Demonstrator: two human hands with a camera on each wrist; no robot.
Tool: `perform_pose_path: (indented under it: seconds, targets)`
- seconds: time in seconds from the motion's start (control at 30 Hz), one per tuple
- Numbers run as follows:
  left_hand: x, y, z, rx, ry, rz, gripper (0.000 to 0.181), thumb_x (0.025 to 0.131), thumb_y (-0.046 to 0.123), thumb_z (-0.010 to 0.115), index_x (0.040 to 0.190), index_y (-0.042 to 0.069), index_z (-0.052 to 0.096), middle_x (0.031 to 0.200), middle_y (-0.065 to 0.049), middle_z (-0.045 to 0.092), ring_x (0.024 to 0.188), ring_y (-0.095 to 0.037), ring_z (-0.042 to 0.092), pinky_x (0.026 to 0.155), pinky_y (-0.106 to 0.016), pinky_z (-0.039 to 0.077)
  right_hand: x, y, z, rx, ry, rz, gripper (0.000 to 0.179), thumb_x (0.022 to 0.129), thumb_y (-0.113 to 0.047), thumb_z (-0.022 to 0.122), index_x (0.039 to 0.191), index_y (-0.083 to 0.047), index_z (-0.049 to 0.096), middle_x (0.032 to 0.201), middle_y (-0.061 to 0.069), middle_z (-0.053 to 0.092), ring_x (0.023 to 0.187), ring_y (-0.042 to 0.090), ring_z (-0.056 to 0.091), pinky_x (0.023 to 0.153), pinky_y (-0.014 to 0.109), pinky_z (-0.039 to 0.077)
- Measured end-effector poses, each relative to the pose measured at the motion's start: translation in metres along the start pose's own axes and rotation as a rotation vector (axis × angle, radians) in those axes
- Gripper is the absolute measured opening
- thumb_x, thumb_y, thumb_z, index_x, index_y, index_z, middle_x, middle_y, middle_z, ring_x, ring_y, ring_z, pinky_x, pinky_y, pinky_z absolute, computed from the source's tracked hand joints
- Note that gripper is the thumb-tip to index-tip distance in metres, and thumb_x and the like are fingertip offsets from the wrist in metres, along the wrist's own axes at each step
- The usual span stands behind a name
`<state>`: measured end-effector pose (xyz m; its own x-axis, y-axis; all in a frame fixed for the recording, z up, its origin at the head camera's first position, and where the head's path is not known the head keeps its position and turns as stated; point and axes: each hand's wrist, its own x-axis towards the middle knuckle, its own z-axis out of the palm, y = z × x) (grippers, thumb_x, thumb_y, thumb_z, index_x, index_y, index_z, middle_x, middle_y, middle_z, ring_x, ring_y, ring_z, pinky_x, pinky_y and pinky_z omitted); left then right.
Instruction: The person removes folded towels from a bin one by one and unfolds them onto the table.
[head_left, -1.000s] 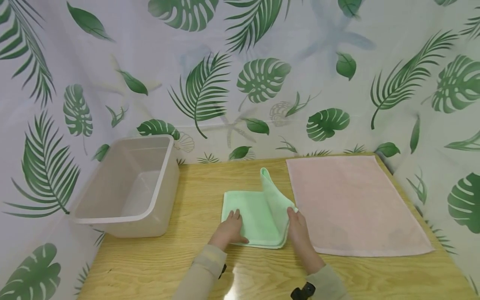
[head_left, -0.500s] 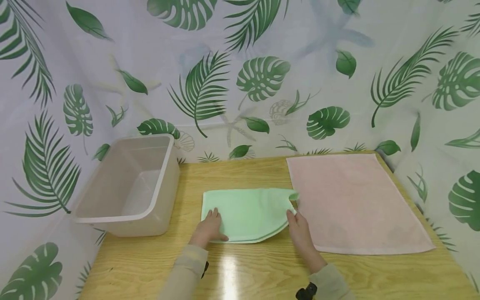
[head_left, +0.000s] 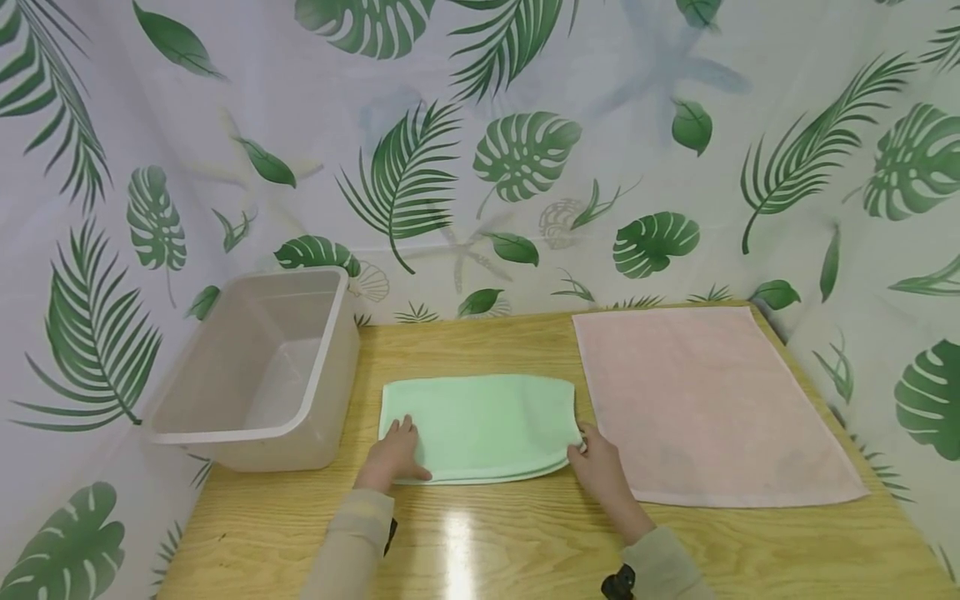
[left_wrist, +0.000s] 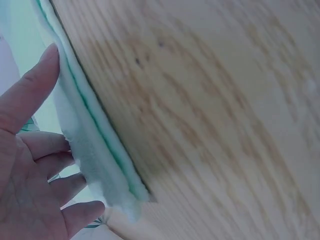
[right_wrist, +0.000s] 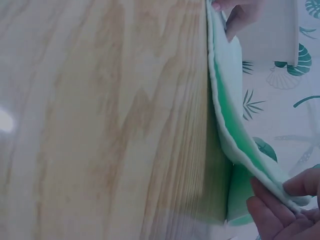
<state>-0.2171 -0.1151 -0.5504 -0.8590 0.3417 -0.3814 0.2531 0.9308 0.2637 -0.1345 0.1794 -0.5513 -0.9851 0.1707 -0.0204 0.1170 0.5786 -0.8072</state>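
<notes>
A light green towel (head_left: 480, 429), folded into a long rectangle of at least two layers, lies on the wooden table. My left hand (head_left: 393, 454) rests on its left end, fingers spread and fairly straight; the left wrist view shows that hand (left_wrist: 40, 165) along the layered edge of the towel (left_wrist: 95, 120). At the near right corner, my right hand (head_left: 600, 471) pinches the towel between thumb and fingers. In the right wrist view that hand (right_wrist: 285, 205) holds the layers of the towel (right_wrist: 232, 115) slightly off the table, with a gap beneath.
A pale pink towel (head_left: 712, 408) lies spread flat on the table to the right. On the left stands a beige plastic basin (head_left: 333, 392), with nothing seen inside. Leaf-printed curtain (head_left: 510, 275) borders the table (head_left: 525, 550) at the back and sides.
The green towel's raised fold has opened out to the right and flattened, making the towel longer. My left hand has slid left with its end; my right hand keeps its pinch, slightly lower.
</notes>
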Motion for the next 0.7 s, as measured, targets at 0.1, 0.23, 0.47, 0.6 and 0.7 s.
perform_pose_path:
  seconds: [0.1, 0.23, 0.47, 0.6, 0.7]
  targets:
    - [0.0, -0.004, 0.0, 0.011, 0.002, 0.006, 0.09, 0.067, 0.035, 0.076, 0.131, -0.01, 0.032, 0.142, -0.022, 0.019, 0.129, -0.038, 0.016, 0.095, -0.052, 0.029, 0.001, 0.005, 0.0, -0.061, -0.024, -0.025, 0.048, 0.081, -0.001, 0.049, 0.125, 0.014, 0.036, 0.109, 0.03, 0.053, 0.09, 0.035, 0.056, 0.073, 0.042, 0.047]
    - [0.0, -0.007, 0.0, 0.02, 0.014, 0.016, 0.09, 0.067, 0.036, 0.076, 0.131, -0.009, 0.032, 0.142, -0.021, 0.02, 0.128, -0.037, 0.017, 0.093, -0.052, 0.031, 0.002, 0.011, 0.0, -0.12, -0.063, -0.039, 0.049, 0.079, 0.003, 0.049, 0.125, 0.014, 0.036, 0.116, 0.031, 0.049, 0.104, 0.041, 0.048, 0.084, 0.048, 0.041]
    - [-0.002, -0.011, 0.001, 0.016, 0.013, 0.022, 0.089, 0.069, 0.037, 0.074, 0.133, -0.008, 0.031, 0.142, -0.021, 0.019, 0.128, -0.038, 0.016, 0.094, -0.052, 0.03, 0.004, 0.015, -0.005, -0.17, -0.13, -0.004, 0.045, 0.077, 0.002, 0.047, 0.12, 0.014, 0.04, 0.112, 0.032, 0.051, 0.104, 0.041, 0.048, 0.082, 0.048, 0.042]
    - [-0.005, -0.013, 0.003, 0.0, 0.021, 0.022, 0.088, 0.07, 0.038, 0.073, 0.133, -0.007, 0.031, 0.142, -0.021, 0.019, 0.129, -0.038, 0.016, 0.096, -0.052, 0.027, 0.004, 0.017, -0.009, -0.211, -0.155, -0.002, 0.043, 0.077, 0.001, 0.05, 0.117, 0.015, 0.041, 0.108, 0.031, 0.053, 0.099, 0.04, 0.051, 0.077, 0.047, 0.044]
    - [-0.008, -0.014, 0.003, -0.018, 0.035, 0.029, 0.086, 0.07, 0.036, 0.073, 0.132, -0.007, 0.033, 0.141, -0.022, 0.02, 0.128, -0.039, 0.016, 0.097, -0.053, 0.025, 0.005, 0.018, -0.012, -0.253, -0.17, -0.016, 0.046, 0.077, -0.001, 0.052, 0.12, 0.014, 0.041, 0.11, 0.03, 0.053, 0.101, 0.041, 0.05, 0.079, 0.048, 0.043]
